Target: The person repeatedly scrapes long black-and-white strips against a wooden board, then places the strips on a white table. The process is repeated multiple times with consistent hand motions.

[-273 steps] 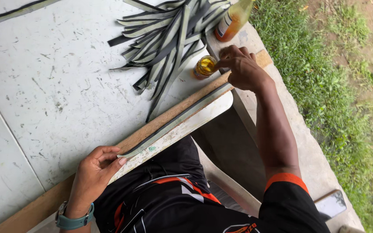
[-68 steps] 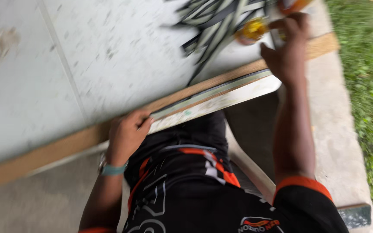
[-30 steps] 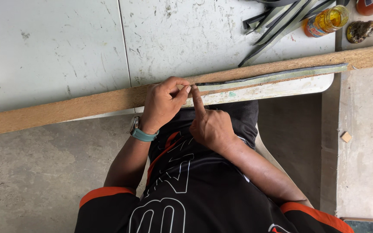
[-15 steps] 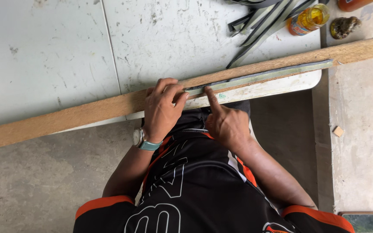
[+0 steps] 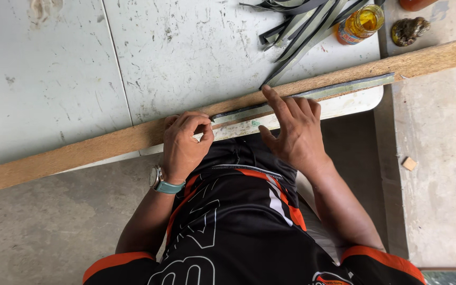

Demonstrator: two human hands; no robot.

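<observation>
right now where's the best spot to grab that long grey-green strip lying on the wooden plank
Probably the near end of the strip, from above. It lies flat along the wooden plank, so only its thin edges offer a pinch. The left hand already pinches that tip; the right hand presses it flat.

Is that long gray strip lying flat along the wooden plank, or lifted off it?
Flat. The gray strip lies along the wooden plank; the left hand pinches its near end and the right hand presses it down.

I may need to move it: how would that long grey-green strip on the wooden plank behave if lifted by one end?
The strip looks thin and very long, so it would probably sag. It lies flat along the plank, so rolling seems unlikely. Similar strips in the pile curve loosely, which suggests flexibility.
</observation>
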